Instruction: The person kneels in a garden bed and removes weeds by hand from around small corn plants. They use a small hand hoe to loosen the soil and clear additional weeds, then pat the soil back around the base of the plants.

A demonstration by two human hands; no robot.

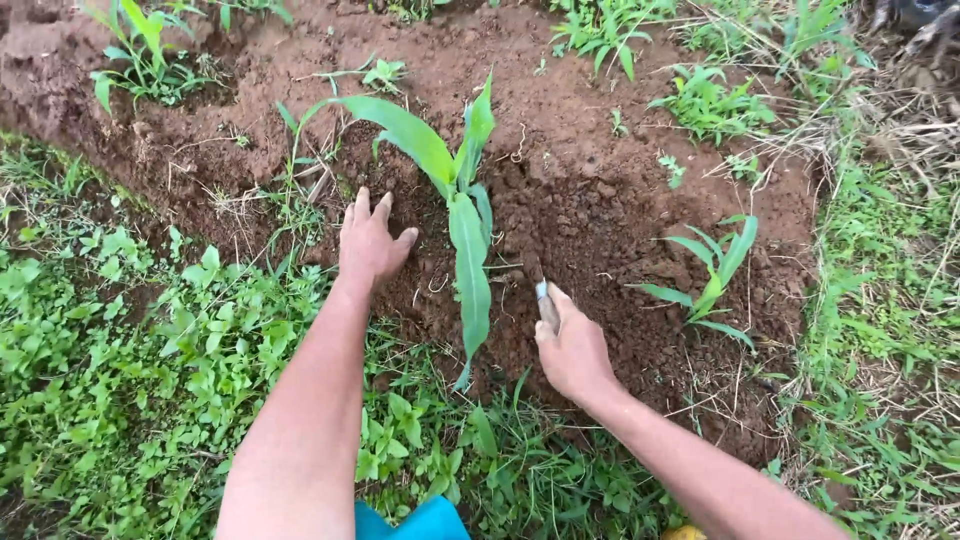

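Note:
My left hand lies flat on the red-brown soil with its fingers spread, just left of a young maize plant. My right hand grips a small hand tool with a pale collar. The tool's blade end points into the loose earth right of the plant's stem. Both forearms reach in from the bottom of the view.
A smaller maize seedling stands to the right on the dug soil. Low green weeds cover the ground to the left and front, and grass runs along the right. More seedlings grow at the top left.

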